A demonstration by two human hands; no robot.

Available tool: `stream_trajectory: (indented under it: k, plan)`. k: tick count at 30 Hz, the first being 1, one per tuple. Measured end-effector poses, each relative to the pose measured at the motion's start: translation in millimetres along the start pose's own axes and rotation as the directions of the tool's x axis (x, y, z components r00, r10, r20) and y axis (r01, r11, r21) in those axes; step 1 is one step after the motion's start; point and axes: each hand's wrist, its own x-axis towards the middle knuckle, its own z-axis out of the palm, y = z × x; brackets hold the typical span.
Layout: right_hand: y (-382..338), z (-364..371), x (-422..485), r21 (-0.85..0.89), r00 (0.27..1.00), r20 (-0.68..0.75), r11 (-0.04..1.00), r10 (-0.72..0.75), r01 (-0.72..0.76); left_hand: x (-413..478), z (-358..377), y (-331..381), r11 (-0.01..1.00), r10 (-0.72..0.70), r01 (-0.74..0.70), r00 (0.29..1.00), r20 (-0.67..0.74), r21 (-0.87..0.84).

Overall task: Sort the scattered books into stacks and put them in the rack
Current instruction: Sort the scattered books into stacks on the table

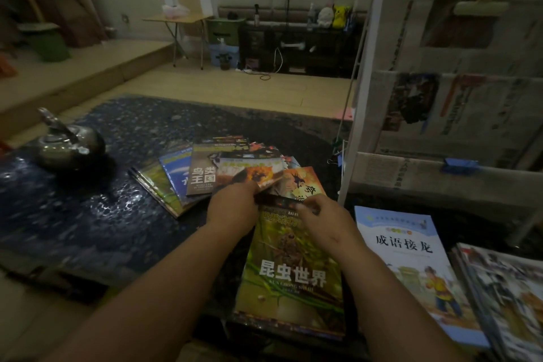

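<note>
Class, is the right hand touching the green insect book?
Touching. In the head view, fingers of the right hand pinch the green insect book at its top.

A green insect book (291, 267) lies flat nearest, a blue-white book (411, 258) beside it, a fiery-covered book (264, 175) atop the fanned pile (188, 176), left of the white rack (364, 97).

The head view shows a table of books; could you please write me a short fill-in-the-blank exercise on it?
1. The metal kettle stands to the ____ of the fanned books.
2. The blue-and-white book lies to the ____ of the green insect book.
3. The white rack has its tiers covered with ____.
Missing words: left; right; newspaper.
</note>
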Motion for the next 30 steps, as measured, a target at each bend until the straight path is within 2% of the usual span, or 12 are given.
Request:
stream_trajectory:
  k: [4, 6, 12, 15, 16, 18, 20, 22, 25, 27, 30]
  plan:
    - [-4, 1, -5, 0.282, 0.993, 0.026, 0.952, 0.116, -0.119, -14, 1, 1, 0.996, 0.061, -0.052, 0.991, 0.118, -0.073]
    - [-1, 4, -7, 0.337, 0.986, 0.068, 0.926, 0.155, -0.169, -19, 0, 1, 0.989, 0.114, -0.096, 0.979, 0.167, -0.111]
    - [3, -2, -12, 0.354, 0.968, 0.067, 0.901, 0.243, -0.251, -34, -5, -1, 0.956, 0.293, -0.274, 0.898, 0.330, -0.103]
    - [10, -5, -13, 0.232, 0.972, 0.072, 0.943, 0.226, -0.236, -36, -6, 2, 0.945, 0.324, -0.273, 0.862, 0.391, -0.181]
    - [11, -6, -12, 0.159, 0.971, 0.075, 0.959, 0.226, -0.235, -34, -3, 2, 0.946, 0.315, -0.254, 0.872, 0.374, -0.203]
    - [13, -6, -12, -0.014, 0.971, 0.100, 0.976, 0.219, -0.219, -28, 3, 0, 0.964, 0.224, -0.174, 0.939, 0.262, -0.199]
    - [13, -5, -13, -0.214, 0.960, 0.180, 0.961, 0.214, -0.174, -19, 9, -3, 0.979, 0.055, -0.023, 0.987, 0.151, -0.205]
    - [13, 0, -14, -0.352, 0.942, 0.238, 0.925, 0.236, -0.143, -14, 16, -8, 0.964, -0.097, 0.131, 0.984, 0.151, -0.233]
    - [12, 9, -17, -0.450, 0.949, 0.221, 0.887, 0.224, -0.104, -13, 29, -14, 0.926, -0.166, 0.235, 0.956, 0.241, -0.297]
    - [11, 13, -17, -0.486, 0.970, 0.174, 0.871, 0.168, -0.064, -14, 33, -16, 0.894, -0.195, 0.276, 0.949, 0.246, -0.354]
    - [12, 17, -18, -0.412, 0.985, 0.166, 0.911, 0.048, 0.025, -13, 32, -15, 0.862, -0.219, 0.292, 0.952, 0.216, -0.415]
